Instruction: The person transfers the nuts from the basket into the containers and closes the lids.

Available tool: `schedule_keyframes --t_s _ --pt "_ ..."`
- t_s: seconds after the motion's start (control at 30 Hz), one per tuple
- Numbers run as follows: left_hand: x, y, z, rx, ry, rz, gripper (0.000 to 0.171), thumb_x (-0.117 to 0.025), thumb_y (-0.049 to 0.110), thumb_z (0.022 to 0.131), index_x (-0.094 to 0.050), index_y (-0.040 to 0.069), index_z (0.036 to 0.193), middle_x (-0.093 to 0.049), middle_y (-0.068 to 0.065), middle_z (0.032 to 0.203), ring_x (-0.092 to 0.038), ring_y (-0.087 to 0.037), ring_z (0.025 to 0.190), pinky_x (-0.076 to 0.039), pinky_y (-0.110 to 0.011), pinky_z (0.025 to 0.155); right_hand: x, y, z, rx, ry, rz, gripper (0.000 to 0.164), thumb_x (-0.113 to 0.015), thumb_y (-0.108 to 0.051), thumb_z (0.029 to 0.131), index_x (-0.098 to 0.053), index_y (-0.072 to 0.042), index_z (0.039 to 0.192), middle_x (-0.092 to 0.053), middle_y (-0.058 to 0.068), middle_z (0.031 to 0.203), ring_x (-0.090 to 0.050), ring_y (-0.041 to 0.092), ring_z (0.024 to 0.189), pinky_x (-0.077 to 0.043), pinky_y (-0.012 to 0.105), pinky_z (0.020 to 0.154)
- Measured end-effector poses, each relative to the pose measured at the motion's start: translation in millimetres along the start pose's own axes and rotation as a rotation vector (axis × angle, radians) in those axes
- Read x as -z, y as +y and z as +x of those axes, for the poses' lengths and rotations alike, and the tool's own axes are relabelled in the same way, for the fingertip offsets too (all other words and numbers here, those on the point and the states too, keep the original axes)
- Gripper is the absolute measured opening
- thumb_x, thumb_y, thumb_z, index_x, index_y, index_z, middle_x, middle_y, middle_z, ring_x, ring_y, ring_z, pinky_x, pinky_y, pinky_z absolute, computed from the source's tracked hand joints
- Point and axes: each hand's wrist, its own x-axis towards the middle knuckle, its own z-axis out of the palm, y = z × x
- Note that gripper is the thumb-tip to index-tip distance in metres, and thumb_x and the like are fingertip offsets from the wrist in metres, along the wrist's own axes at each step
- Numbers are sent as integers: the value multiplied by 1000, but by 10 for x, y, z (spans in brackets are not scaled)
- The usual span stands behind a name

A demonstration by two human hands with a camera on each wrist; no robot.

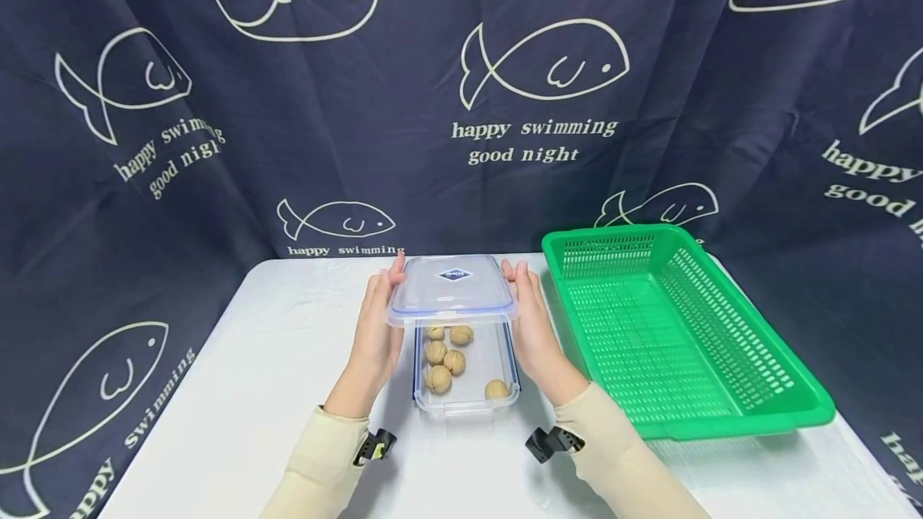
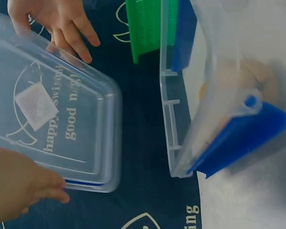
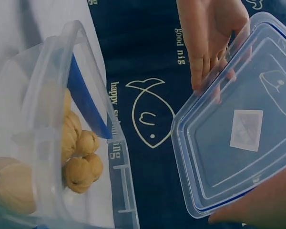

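A clear lid (image 1: 454, 287) with a blue edge and a diamond-shaped label is held between both hands, above and a little behind the clear food container (image 1: 469, 404). My left hand (image 1: 375, 327) grips its left edge, and my right hand (image 1: 531, 319) grips its right edge. In the left wrist view, a wide gap separates the lid from the container's rim. Several walnuts (image 1: 438, 379) lie in the container, mostly along its left side, with one at the front right. Blue side clips (image 2: 248, 136) hang outward. The lid covers the container's back part in the head view.
A green plastic basket (image 1: 815, 407) stands to the right, close beside my right forearm. White cloth covers the table (image 1: 288, 343). Behind its far edge hangs a dark blue curtain (image 1: 404, 158) printed with fish and lettering.
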Motion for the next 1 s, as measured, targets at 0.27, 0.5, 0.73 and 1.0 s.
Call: schedule_keyframes --t_s 0.27,0.5,0.73,1.0 --pt "153 -112 -36 126 -92 175 38 -33 0 93 -38 4 131 -6 -4 162 -1 -19 148 -4 -40 121 127 11 -68 -107 -65 -121 48 -37 -8 101 -27 3 146 -24 20 155 -26 29 141 -24 38 117" --pt "259 -268 -54 199 -141 417 67 -34 -1 91 -9 2 153 6 -16 160 6 -29 147 0 -44 120 221 216 -116 -101 -102 -474 58 -39 -14 103 -12 3 152 -10 20 159 -8 33 146 -9 45 120" --pt "395 -431 -55 242 -201 581 67 -40 5 96 -5 -3 152 -1 -21 159 -2 -35 146 -5 -47 119 271 468 -120 -42 -87 -629 57 -39 -13 103 -14 8 149 -13 27 155 -12 41 143 -10 51 118" --pt "476 -581 -22 273 -205 625 68 -43 6 95 -5 -4 151 -1 -23 159 -3 -37 146 -6 -48 119 320 666 -81 -103 -70 -658 57 -39 -13 103 -14 8 149 -14 28 155 -12 43 143 -10 52 118"
